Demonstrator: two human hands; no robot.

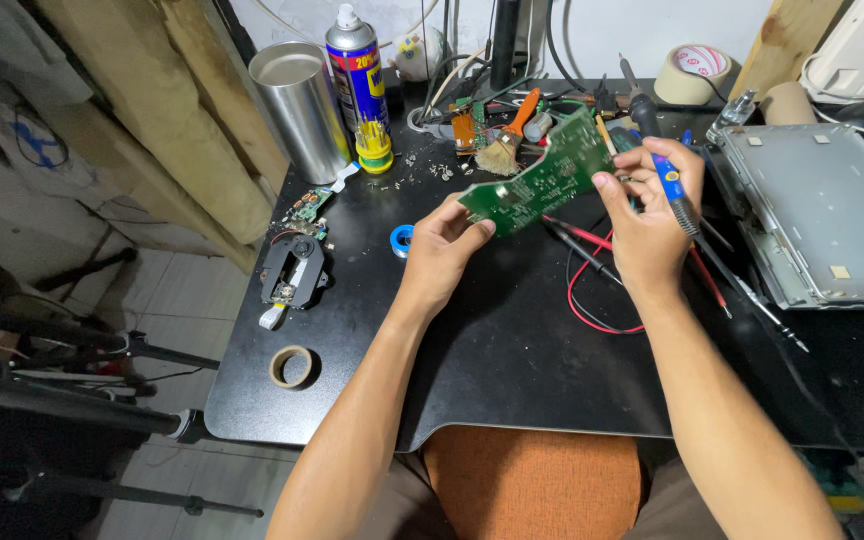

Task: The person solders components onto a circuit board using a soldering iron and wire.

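Observation:
A green circuit board (542, 175) is held up over the black desk (482, 350), tilted with its far end higher. My left hand (442, 250) grips its near left corner. My right hand (647, 215) pinches its right edge with thumb and fingertips while also holding a blue-handled tool (674, 190) across the fingers, its metal tip pointing down to the right.
Red and black probe leads (592, 285) lie under the hands. A metal chassis (817, 215) sits at right. At the back stand a steel can (302, 105), a spray can (360, 85), a brush (507, 140) and a tape roll (694, 72). A disc-drive mechanism (294, 270) and small tape ring (292, 366) lie left.

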